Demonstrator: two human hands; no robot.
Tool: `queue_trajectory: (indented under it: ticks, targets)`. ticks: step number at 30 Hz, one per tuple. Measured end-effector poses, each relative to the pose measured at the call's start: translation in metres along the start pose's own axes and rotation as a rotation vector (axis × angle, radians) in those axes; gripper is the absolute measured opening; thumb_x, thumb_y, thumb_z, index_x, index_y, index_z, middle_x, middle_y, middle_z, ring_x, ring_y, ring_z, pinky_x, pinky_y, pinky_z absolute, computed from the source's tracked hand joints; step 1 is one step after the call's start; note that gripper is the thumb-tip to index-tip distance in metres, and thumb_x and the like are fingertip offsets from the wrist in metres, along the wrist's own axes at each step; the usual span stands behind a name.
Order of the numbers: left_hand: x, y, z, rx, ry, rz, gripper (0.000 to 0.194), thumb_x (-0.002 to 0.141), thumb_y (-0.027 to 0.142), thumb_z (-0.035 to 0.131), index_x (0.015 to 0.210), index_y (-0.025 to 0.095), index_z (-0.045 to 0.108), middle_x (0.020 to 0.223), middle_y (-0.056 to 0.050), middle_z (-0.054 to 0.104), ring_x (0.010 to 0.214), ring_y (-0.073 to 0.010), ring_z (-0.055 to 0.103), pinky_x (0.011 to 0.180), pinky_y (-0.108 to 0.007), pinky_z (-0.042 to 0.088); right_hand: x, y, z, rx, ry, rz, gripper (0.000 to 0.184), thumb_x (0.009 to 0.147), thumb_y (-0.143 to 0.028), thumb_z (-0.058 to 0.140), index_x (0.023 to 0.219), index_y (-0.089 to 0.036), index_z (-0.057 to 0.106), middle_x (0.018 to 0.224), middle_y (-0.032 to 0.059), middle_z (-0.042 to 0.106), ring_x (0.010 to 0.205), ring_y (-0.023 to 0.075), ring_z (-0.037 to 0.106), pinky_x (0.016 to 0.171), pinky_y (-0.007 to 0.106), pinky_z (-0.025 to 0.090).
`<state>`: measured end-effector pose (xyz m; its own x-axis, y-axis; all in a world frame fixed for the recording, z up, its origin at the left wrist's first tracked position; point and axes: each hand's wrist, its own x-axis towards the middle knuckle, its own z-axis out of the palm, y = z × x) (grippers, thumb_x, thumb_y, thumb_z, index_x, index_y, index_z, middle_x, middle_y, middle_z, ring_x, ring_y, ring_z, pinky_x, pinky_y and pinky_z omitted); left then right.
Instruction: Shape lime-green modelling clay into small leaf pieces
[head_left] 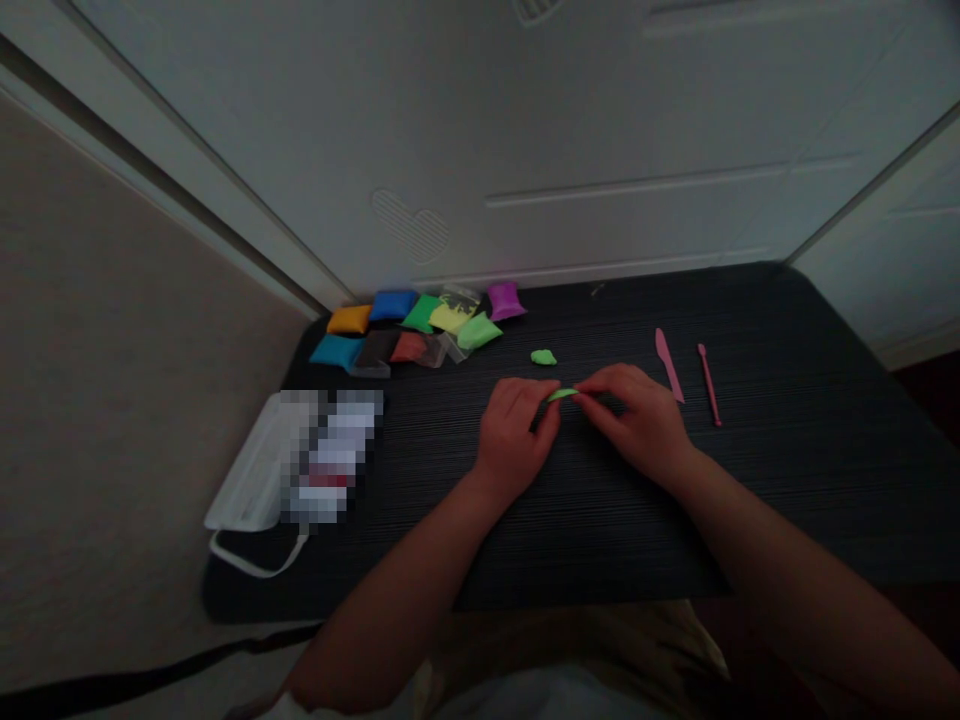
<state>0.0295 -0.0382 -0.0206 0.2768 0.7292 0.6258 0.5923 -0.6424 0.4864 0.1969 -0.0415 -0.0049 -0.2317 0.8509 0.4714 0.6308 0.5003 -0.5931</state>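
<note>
My left hand and my right hand meet over the middle of a dark table. Both pinch the ends of a small strip of green clay held just above the tabletop. The fingers of each hand are closed on it. A second lump of green clay lies on the table just beyond the hands.
Several coloured clay packets lie at the table's far left. A pink plastic knife and a pink stick tool lie right of my hands. A white plastic case with a strap sits at the left edge. White panelled doors stand behind.
</note>
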Motion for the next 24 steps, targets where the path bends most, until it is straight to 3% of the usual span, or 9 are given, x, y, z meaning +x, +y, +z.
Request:
queue_trajectory:
  ticks: [5,9,19,24]
  targets:
    - [-0.0006,0.0022,-0.0014,-0.032,0.048,-0.109,0.017,0.075,0.017,0.056,0.091,0.018,0.052,0.080,-0.002,0.059,0.076,-0.0143,0.054,0.065,-0.028,0.044,-0.0025,-0.0025,0.0001,-0.005,0.052,-0.034,0.010,0.078,-0.021,0.055,0.084,-0.021,0.062,0.078,0.0037,0.064,0.078,0.0177,0.057,0.071,0.034,0.044]
    - [-0.0002,0.0034,-0.0025,-0.035,0.043,-0.064,0.011,0.075,0.016,0.055,0.085,0.018,0.051,0.080,-0.002,0.059,0.076,-0.0143,0.054,0.067,-0.028,0.044,-0.0018,-0.0030,0.0010,-0.023,0.064,-0.031,0.013,0.077,-0.022,0.055,0.089,-0.021,0.061,0.079,0.0039,0.065,0.078,0.0191,0.057,0.071,0.035,0.043]
    - [-0.0013,0.0016,-0.0008,-0.052,0.061,-0.033,0.016,0.073,0.011,0.056,0.086,0.018,0.050,0.082,-0.003,0.058,0.078,-0.0149,0.054,0.067,-0.028,0.045,-0.0027,0.0009,0.0030,-0.068,0.118,-0.116,0.012,0.075,-0.018,0.057,0.087,-0.021,0.059,0.078,0.0035,0.064,0.078,0.0181,0.057,0.074,0.035,0.042]
    - [-0.0014,0.0021,0.0001,-0.062,0.042,-0.030,0.014,0.073,0.011,0.055,0.084,0.019,0.051,0.082,-0.002,0.059,0.077,-0.0146,0.054,0.067,-0.028,0.045,-0.0024,0.0011,0.0043,-0.039,0.084,-0.146,0.015,0.075,-0.018,0.057,0.089,-0.023,0.061,0.082,0.0032,0.064,0.078,0.0185,0.056,0.074,0.037,0.042]
